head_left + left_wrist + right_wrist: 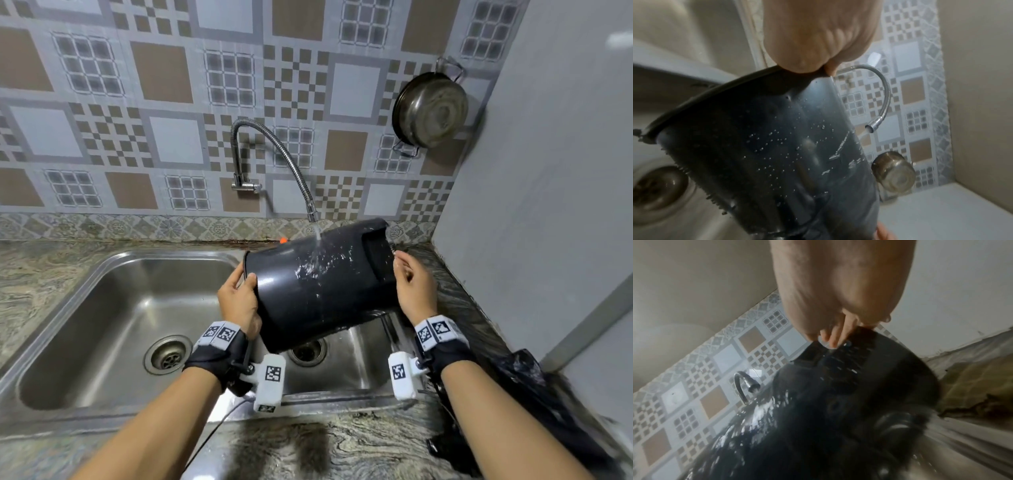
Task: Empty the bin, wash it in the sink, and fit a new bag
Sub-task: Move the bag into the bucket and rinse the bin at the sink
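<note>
A black plastic bin lies on its side in the air over the right basin of the steel sink, its open mouth to the left. Water from the flexible tap splashes on its upper wall. My left hand grips the rim, fingers hooked inside and thumb outside; in the left wrist view my left hand is on the wet bin. My right hand holds the bottom end. In the right wrist view my right hand pinches the recess in the bin's base.
The left basin is bare, with a drain. A crumpled black bag lies on the stone counter at the right, by the grey wall. A steel pan hangs on the tiled wall above.
</note>
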Demonstrator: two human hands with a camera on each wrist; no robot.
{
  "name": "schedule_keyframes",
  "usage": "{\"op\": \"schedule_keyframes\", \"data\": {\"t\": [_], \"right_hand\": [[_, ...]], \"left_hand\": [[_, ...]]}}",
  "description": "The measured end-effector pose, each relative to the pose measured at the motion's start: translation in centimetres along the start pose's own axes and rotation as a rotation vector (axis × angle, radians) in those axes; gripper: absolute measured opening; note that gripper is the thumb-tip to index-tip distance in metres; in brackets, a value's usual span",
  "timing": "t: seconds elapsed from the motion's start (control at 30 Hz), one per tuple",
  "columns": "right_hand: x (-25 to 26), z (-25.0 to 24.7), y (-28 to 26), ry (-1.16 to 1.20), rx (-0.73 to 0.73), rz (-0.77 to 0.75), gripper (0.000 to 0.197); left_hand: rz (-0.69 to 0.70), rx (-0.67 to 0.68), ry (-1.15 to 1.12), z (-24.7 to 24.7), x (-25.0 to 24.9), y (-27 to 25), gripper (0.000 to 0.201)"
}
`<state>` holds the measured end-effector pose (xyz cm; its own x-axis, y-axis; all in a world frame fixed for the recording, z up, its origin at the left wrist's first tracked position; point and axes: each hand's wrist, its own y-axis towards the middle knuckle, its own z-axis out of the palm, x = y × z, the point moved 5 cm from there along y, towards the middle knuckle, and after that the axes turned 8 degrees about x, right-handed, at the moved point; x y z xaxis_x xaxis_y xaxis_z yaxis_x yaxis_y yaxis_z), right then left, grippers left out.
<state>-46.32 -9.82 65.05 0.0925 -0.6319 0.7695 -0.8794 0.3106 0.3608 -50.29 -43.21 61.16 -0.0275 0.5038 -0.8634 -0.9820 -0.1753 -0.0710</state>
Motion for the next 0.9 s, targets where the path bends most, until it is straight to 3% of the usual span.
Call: {"op": "schedule_keyframes", "data": {"t": [0.13, 0.4, 0.57, 0.67, 0.83, 0.9], "right_hand": [[-1.4, -1.2, -1.4, 0.018, -0.116, 0.026, 0.033], [0.3, -2.3, -0.6, 0.175, -0.180, -0.074, 0.023], [3.3, -2.9, 0.7, 0.165, -0.177, -0.140, 0.021], [5.2, -2.6, 1.1, 0.097, -0.175, -0.171, 0.020], [6.8, -1.6, 1.5, 0.040, -0.257, -0.164, 0.018], [6.5, -1.3, 1.4, 0.044, -0.286, -0.143, 0.016]], "left_hand": [[-0.102, -0.102, -0.080, -0.3, 0.6, 0.6, 0.039], [-0.350, -0.167, -0.043, -1.8, 1.0, 1.8, 0.040], [-0.442, -0.075, 0.005, -1.4, 1.1, 1.0, 0.017], [-0.514, -0.010, 0.055, -0.8, 2.3, 0.2, 0.027], [-0.469, -0.149, 0.094, -2.3, 2.8, 1.0, 0.027], [-0.474, -0.144, 0.138, -2.4, 2.3, 0.9, 0.029]]}}
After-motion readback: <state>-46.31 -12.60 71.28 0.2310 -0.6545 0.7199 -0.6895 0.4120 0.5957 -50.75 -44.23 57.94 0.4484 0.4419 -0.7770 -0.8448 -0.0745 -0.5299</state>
